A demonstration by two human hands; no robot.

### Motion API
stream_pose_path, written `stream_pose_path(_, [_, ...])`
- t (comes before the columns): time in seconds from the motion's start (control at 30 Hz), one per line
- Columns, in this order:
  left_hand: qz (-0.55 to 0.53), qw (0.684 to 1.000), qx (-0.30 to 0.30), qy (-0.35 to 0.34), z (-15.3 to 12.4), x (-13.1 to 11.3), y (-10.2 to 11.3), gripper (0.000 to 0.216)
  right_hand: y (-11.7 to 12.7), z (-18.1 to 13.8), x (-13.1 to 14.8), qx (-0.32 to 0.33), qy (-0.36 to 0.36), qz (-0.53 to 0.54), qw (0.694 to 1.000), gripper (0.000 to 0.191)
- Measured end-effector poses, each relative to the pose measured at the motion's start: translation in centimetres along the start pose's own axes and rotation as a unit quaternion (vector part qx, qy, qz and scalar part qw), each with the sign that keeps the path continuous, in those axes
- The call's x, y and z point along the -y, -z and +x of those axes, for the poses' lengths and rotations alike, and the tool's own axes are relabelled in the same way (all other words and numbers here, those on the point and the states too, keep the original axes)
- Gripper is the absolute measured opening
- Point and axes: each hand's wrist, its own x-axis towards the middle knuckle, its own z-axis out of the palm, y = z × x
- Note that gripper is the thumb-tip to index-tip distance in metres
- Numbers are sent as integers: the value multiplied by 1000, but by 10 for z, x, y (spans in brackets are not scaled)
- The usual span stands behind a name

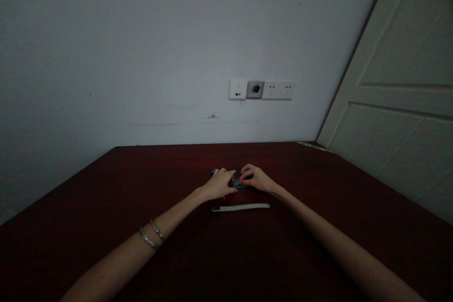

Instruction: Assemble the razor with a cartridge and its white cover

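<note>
Our left hand (220, 184) is half curled at the left side of the small clear piece (239, 186); our right hand (255, 179) has thumb and fingers nearly together at its right. Too dark for us to tell if either grips. Piece is low over the table (159, 179), between both hands. Pale strip (242, 207) lies just nearer us.

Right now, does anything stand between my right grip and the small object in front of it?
Nothing visible does: the right grip appears to meet the small object. The left grip is at its other side, and the pale strip lies nearer the camera, out of the way.
</note>
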Motion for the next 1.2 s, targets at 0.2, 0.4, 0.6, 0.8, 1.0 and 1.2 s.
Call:
stream_pose_path(0.2, [19,1000,-6,-12,-1,-1,-2,57,1,-1,8,5,18,-40,999,9])
stream_pose_path(0.4, [4,999,-24,-33,-2,-2,31,58,8,-1,16,-1,20,-52,998,11])
stream_pose_path(0.6, [-44,988,-150,0,-9,11,78,38,-10,2,55,-23,-15,-186,982,25])
stream_pose_path(0.8, [-57,984,-163,49,-26,34,89,36,-47,19,97,19,-59,-324,944,34])
stream_pose_path(1.0, [-36,983,-165,67,-44,45,88,34,-67,31,109,25,-83,-351,932,27])
stream_pose_path(1.2, [-30,985,-157,71,-47,46,88,31,-72,32,110,20,-88,-354,931,24])
